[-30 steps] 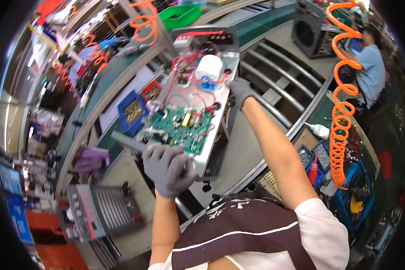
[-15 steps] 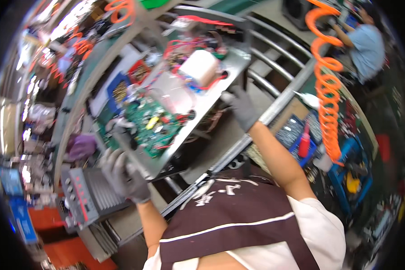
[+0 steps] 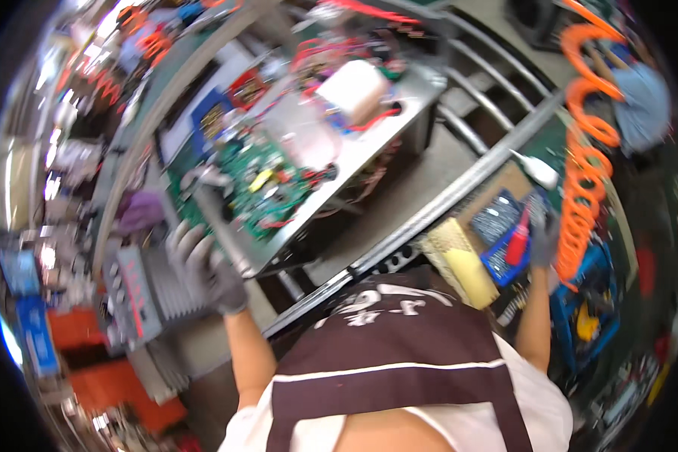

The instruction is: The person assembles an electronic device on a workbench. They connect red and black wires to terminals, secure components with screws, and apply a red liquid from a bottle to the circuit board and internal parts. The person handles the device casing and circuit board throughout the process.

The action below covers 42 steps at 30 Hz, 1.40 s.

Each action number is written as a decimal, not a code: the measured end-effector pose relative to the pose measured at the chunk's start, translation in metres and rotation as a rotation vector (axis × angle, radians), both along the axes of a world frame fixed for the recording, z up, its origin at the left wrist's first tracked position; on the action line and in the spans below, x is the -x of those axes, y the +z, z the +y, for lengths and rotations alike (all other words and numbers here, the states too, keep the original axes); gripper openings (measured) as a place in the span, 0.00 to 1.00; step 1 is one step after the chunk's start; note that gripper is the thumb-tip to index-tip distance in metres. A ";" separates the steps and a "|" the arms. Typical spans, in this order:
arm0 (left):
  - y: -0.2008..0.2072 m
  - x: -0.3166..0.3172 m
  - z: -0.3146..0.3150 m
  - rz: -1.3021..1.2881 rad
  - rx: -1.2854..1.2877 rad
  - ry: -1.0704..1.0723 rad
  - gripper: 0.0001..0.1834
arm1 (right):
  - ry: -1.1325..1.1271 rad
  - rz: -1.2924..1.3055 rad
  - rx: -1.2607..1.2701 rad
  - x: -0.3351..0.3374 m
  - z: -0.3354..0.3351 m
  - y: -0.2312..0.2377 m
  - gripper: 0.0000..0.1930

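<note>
My left hand [image 3: 209, 271], in a grey glove, is at the near left corner of an open metal chassis [image 3: 331, 196]; its fingers are spread and nothing shows in them. Inside the chassis are green circuit boards [image 3: 256, 177], wires and a white block-shaped part [image 3: 354, 90]. My right hand [image 3: 544, 237], also gloved, is over the parts bench at the right, beside a red tapered tool [image 3: 517, 242] and a blue bin [image 3: 497, 264] of small metal parts. Blur hides its fingertips, so any hold there cannot be made out.
Metal rails [image 3: 459, 184] run past the chassis. An orange coiled hose [image 3: 580, 203] hangs at the right, near a white nozzle bottle [image 3: 539, 169] and a blue crate [image 3: 584, 316]. A grey control box [image 3: 139, 290] stands left. A person in blue [image 3: 644, 105] is at far right.
My right hand has left the chassis's right side and moved right and nearer, to the bins. My left hand stays near the chassis corner. The view has shifted slightly.
</note>
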<state>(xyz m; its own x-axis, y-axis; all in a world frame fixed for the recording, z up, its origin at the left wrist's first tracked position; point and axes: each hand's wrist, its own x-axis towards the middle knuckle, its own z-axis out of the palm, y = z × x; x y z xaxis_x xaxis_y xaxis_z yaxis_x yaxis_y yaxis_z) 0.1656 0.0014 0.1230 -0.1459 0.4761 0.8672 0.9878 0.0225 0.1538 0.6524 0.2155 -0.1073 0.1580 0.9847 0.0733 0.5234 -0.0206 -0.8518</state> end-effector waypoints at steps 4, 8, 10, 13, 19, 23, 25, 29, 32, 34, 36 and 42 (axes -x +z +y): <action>0.004 -0.002 -0.001 0.026 0.003 0.071 0.10 | -0.004 -0.743 -0.023 -0.011 -0.069 -0.036 0.32; -0.001 -0.002 -0.001 0.036 -0.023 0.094 0.11 | 0.014 -0.816 0.064 0.003 -0.102 -0.061 0.36; -0.002 -0.003 -0.004 0.032 -0.020 0.090 0.11 | -0.053 -0.864 0.045 0.020 -0.102 -0.065 0.37; -0.001 -0.003 -0.001 0.022 -0.029 0.046 0.11 | -0.209 -0.898 0.186 0.039 -0.094 -0.059 0.38; 0.009 0.000 -0.001 -0.023 0.026 -0.087 0.12 | -0.368 -0.606 0.027 0.037 -0.109 -0.048 0.30; 0.006 0.013 -0.006 -0.073 0.022 -0.206 0.17 | -0.379 -0.148 -0.254 0.044 -0.117 -0.044 0.29; 0.001 0.017 -0.005 -0.023 0.005 -0.197 0.21 | -0.373 0.190 -0.273 0.067 -0.119 -0.023 0.28; -0.014 0.020 -0.001 -0.077 -0.088 -0.246 0.27 | -0.041 0.796 -0.127 0.142 -0.128 0.088 0.29; -0.007 0.021 0.000 -0.101 -0.033 -0.273 0.29 | 0.248 1.152 -0.157 0.181 -0.125 0.111 0.30; -0.013 0.024 0.000 -0.079 -0.071 -0.300 0.27 | 0.244 1.141 -0.247 0.227 -0.136 0.156 0.30; -0.014 0.028 -0.001 -0.052 -0.072 -0.307 0.26 | 0.360 0.989 -0.384 0.252 -0.136 0.170 0.30; -0.016 0.032 -0.002 -0.005 -0.066 -0.311 0.23 | 0.832 0.372 -0.943 0.300 -0.138 0.178 0.27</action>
